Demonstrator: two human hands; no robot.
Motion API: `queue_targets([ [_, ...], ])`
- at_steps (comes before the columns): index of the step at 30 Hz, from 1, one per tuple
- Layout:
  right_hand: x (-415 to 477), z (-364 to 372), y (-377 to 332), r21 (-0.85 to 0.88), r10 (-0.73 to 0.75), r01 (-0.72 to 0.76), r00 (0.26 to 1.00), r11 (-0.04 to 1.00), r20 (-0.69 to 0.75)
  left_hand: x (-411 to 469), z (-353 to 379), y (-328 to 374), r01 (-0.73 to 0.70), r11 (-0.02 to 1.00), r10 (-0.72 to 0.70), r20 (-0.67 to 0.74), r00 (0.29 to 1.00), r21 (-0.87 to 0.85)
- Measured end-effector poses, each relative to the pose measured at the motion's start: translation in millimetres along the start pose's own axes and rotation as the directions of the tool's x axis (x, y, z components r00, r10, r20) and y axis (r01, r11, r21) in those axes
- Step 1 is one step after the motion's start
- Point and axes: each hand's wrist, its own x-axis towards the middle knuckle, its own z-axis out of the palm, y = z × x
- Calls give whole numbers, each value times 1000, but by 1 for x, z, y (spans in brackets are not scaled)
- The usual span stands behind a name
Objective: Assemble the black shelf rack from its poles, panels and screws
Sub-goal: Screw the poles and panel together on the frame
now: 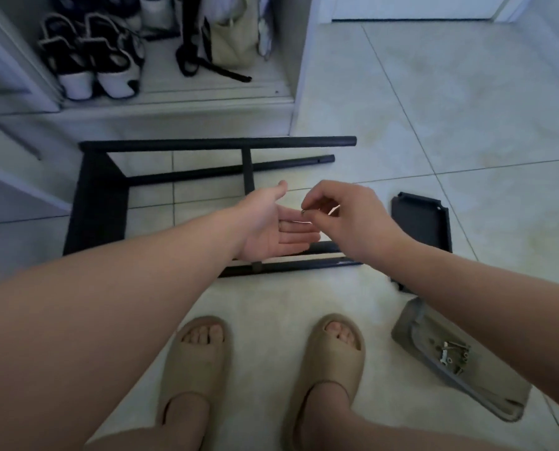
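**Screw pinched over open palm, rack on its side**

Grey pack (486, 385) flat on the floor (434, 109), right of the slippers (197, 359), top end hidden under the right forearm. Hardware (452, 356) bunched inside: small silver screws and a flat metal piece, too small to tell more.

Closet (174, 92) at top left, open, holding black-and-white shoes (89, 60), a beige bag (232, 43) and a black strap trailing to the sill.

Left hand (271, 229) palm up, fingers straight and together, held over the rack's near poles. Right hand (346, 219) curled, thumb and forefinger pinching a small screw (304, 212) just above the left fingers. Thin silver glint on the left fingers, too small to tell.

Rack (96, 203) on its side on the tiles ahead of the feet: one panel fitted at the left end, poles (219, 143) running right with free ends. Loose panel (421, 222) flat on the floor just right of the right hand, lower edge behind the arm.

Pale glossy tiles with thin grout lines. White door at top right.
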Motion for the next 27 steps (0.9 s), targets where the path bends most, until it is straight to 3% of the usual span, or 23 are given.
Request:
queue_targets([
  [6,33,44,-18,34,-9,9,1000,999,-2,2,-55,4,-40,995,27,-139,990,-92],
  [11,53,67,9,-111,100,-91,992,990,73,17,-89,-1,-108,988,77,-254,964,-111],
  [13,59,75,26,-241,155,-108,970,964,187,28,-96,-6,-166,985,145,-316,938,-40],
  [17,58,90,55,-417,261,-70,869,906,421,54,-108,-11,-227,934,337,-469,816,277],
  [19,55,98,62,-410,269,-57,834,910,482,63,-115,-12,-201,904,362,-425,830,377],
  [22,55,109,67,-382,235,-40,846,923,479,69,-120,-17,-94,864,258,-275,926,494],
  [25,57,116,70,-375,228,-56,873,925,430,74,-120,-19,-24,649,214,-152,965,760],
  [27,57,119,72,-385,225,-56,883,921,411,75,-116,-18,5,527,192,-124,974,850],
])
